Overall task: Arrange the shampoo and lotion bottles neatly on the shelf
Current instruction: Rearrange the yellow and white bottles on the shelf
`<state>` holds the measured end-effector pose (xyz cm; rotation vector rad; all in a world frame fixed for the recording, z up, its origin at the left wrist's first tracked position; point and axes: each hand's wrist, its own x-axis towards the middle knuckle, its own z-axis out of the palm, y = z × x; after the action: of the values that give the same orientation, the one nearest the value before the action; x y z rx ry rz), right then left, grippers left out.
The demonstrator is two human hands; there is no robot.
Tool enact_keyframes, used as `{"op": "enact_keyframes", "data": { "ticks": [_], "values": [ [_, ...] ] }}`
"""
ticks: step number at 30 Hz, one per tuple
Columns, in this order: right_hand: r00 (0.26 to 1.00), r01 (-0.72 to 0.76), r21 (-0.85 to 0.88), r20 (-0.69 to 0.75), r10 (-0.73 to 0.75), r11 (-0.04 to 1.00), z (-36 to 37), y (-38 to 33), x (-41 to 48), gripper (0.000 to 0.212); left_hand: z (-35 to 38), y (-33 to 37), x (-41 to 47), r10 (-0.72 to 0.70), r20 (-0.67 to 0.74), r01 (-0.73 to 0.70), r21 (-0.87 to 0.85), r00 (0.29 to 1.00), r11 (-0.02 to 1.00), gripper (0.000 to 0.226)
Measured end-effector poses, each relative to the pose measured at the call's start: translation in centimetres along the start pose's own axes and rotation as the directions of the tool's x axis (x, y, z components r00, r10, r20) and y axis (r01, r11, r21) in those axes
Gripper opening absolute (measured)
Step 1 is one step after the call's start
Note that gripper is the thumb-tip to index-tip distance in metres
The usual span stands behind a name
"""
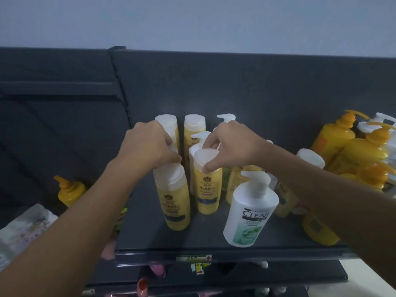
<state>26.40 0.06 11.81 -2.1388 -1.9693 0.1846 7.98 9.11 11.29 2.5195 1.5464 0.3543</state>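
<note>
Two yellow Herbal bottles with white caps stand upright near the front of the dark shelf. My left hand grips the cap of the left yellow bottle. My right hand pinches the cap of the right yellow bottle. Behind them stand two more yellow bottles and white pump bottles against the back panel. A white Clear pump bottle stands at the front right, below my right forearm.
Orange-yellow pump bottles crowd the right end of the shelf, and more yellow bottles lie under my right arm. One orange pump bottle stands on the left shelf section. Lower shelves hold pink items.
</note>
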Motion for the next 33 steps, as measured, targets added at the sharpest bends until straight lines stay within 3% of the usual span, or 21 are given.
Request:
{"op": "enact_keyframes", "data": {
  "ticks": [5,9,11,13,15,17,20,25,29,33],
  "values": [
    [1.0,-0.007,0.036,0.02,0.007,0.999,0.5,-0.9,0.4,0.044,-0.7,-0.6,0.4,-0.024,0.057,0.025,-0.017,0.998,1.0,0.047],
    [0.996,-0.011,0.041,0.084,0.007,0.999,-0.8,-0.2,0.3,0.065,-1.4,0.0,0.8,-0.015,0.135,0.012,0.027,0.991,1.0,0.06],
    [0.999,-0.017,0.014,0.048,0.016,1.0,-2.4,1.5,-0.3,0.065,-1.6,0.5,0.9,-0.009,0.097,-0.003,0.12,0.995,0.993,0.059],
    [0.998,-0.06,-0.045,-0.013,0.059,0.997,-3.9,4.0,-1.0,0.064,-1.8,1.4,1.3,0.043,-0.001,-0.042,0.15,0.999,0.988,0.055],
    [0.987,-0.158,-0.094,0.007,0.16,0.983,-4.7,6.1,-1.7,0.066,-1.8,3.0,2.0,0.141,-0.046,-0.141,-0.006,0.989,0.99,0.045],
    [0.97,-0.226,-0.091,0.075,0.233,0.97,-4.5,7.5,-2.2,0.062,-1.6,5.0,2.7,0.253,0.012,-0.248,-0.159,0.968,0.956,0.041],
    [0.963,-0.253,-0.029,0.092,0.255,0.967,-3.0,8.2,-2.3,0.055,-0.2,7.3,3.9,0.335,0.131,-0.322,-0.112,0.933,0.94,0.046],
    [0.971,-0.241,0.04,0.001,0.241,0.97,-1.9,7.8,-1.8,0.049,1.6,7.3,5.5,0.298,0.118,-0.299,-0.002,0.947,0.954,0.033],
    [0.981,-0.191,0.029,-0.042,0.192,0.981,-1.1,6.6,-0.9,0.05,1.4,5.8,5.3,0.273,0.042,-0.272,-0.029,0.961,0.962,0.026],
    [0.983,-0.178,0.036,-0.039,0.18,0.983,-0.5,5.5,0.7,0.049,0.1,4.6,4.9,0.23,-0.021,-0.231,-0.086,0.973,0.969,0.035]
  ]
}}
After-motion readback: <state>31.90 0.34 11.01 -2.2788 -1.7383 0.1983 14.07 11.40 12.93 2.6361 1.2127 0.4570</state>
